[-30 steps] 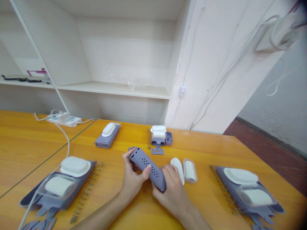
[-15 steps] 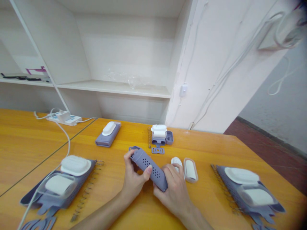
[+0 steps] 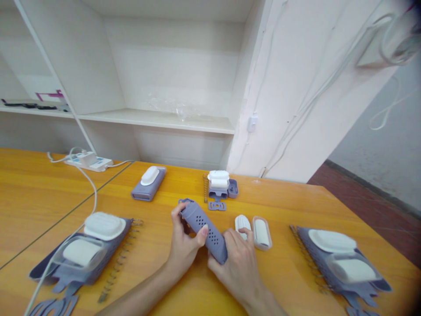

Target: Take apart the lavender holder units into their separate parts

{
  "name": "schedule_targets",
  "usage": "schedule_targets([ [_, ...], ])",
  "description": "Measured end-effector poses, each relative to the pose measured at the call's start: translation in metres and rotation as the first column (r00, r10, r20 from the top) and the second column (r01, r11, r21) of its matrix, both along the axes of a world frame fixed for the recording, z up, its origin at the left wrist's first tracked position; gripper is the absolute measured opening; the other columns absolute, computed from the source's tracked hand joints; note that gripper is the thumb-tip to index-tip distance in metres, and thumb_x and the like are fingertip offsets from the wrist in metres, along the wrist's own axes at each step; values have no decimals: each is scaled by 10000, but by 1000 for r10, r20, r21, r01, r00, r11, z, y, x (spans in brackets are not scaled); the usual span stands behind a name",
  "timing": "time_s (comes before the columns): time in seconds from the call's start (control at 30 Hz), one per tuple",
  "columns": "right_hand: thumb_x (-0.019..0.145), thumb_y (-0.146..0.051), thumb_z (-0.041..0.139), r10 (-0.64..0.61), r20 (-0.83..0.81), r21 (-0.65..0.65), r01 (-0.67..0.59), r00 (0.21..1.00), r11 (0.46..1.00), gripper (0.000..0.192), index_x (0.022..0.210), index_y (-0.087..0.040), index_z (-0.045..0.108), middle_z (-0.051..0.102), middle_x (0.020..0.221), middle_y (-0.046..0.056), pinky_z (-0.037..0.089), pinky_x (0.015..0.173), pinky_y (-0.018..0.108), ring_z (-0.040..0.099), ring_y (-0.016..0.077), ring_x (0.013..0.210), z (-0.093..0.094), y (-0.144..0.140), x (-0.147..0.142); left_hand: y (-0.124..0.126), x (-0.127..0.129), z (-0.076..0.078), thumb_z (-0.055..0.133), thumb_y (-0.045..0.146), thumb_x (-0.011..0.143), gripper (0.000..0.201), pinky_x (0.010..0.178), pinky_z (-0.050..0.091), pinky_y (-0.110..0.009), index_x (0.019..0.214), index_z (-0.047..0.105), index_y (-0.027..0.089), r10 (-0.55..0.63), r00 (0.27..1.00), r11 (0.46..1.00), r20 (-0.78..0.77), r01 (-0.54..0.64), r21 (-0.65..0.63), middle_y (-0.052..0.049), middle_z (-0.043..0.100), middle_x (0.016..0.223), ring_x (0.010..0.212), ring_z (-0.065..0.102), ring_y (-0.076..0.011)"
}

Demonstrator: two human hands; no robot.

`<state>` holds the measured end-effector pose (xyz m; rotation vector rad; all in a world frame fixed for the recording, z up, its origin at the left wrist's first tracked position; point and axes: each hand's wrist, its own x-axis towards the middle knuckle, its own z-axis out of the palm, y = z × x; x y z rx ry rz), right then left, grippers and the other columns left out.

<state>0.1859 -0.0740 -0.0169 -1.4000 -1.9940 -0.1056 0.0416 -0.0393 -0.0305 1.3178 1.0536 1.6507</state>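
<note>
Both hands hold a grey-purple plastic case with rows of small round holes, tilted above the table. My left hand grips its upper left end, thumb pressed on the perforated face. My right hand is closed around the lower right end; its fingertips are partly hidden. Just beyond the right hand lie a white ribbed oval piece and a clear oval cup with a white roll in it. Farther back sits a small group of grey-purple parts with white pieces on top and a spring alongside.
At left and right lie similar sets of purple parts with white pieces and springs. A purple case with a white oval piece sits back left. A power strip trails a white cable across the left side. Shelves stand behind.
The case and both hands have shifted only slightly. My right hand sits a little lower, and more of the white ribbed piece shows behind it. Both hands keep their hold.
</note>
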Motion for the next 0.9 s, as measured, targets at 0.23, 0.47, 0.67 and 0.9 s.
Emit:
schedule_targets([
  [0.23,659,-165,561,-3,-34,-32,2,999,999,145,702,-216,433,499,643,-19,327,797,406,491,176,628,-3,0,-1,1,-1,-4,684,365,739,621,784,505,-362,1211,291,273,4,1000,1000,-8,-4,-4,-87,478,1143,971,559,-224],
  [0.47,631,-95,541,245,-78,-94,-252,966,963,178,743,-204,454,519,737,0,359,760,339,480,176,726,0,10,12,10,-11,6,639,422,748,557,812,504,-364,1174,336,230,68,997,997,26,-67,-41,-64,535,1059,921,581,-202],
  [0.67,686,-139,592,173,-118,-71,-182,978,981,146,779,-202,499,536,731,-5,362,799,362,496,180,724,-6,6,7,11,-11,2,638,427,747,538,841,503,-375,1164,368,220,127,992,992,11,-127,4,-69,551,1048,944,585,-205],
  [0.9,710,-164,594,17,-81,50,-13,997,999,125,800,-205,517,564,736,1,356,802,389,527,199,738,-6,4,5,26,-14,-2,599,436,794,465,854,505,-376,1158,386,239,306,941,951,145,-296,-86,-56,539,1066,985,575,-206],
])
